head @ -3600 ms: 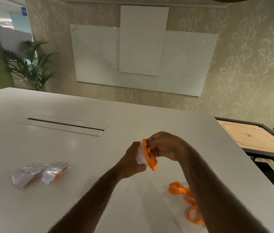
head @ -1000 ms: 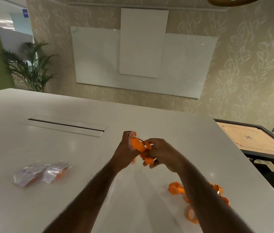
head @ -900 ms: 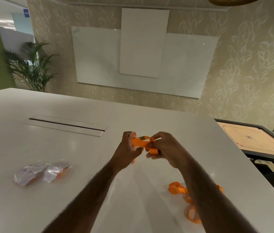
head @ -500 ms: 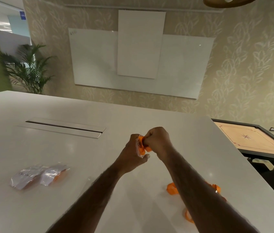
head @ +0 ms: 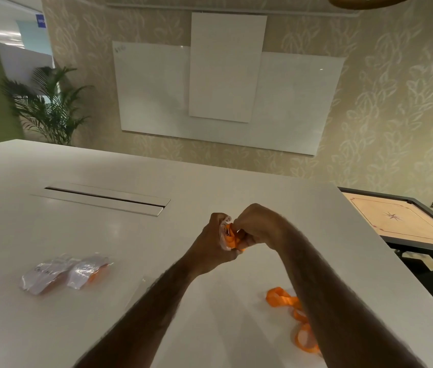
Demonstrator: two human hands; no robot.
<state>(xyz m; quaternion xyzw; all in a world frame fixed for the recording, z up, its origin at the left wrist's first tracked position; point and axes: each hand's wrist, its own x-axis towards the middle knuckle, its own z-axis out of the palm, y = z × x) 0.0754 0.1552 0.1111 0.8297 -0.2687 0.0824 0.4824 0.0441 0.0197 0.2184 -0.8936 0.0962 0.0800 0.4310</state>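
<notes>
Above the white table [head: 157,261], my left hand [head: 211,245] grips a small clear plastic bag [head: 223,235] with its mouth turned to the right. My right hand [head: 259,225] is curled against that mouth and pinches a bunched orange strap [head: 232,239] that sits partly inside the bag. More orange straps [head: 292,314] lie loose on the table under my right forearm, partly hidden by it.
Two filled clear bags [head: 64,272] with orange showing through lie at the left of the table. A long cable slot [head: 104,199] is set in the tabletop farther back. A carrom board [head: 406,224] stands off the table's right edge.
The orange strap hung out between my hands a second ago; now it is bunched up at the bag's mouth with my right hand pressed close against my left.
</notes>
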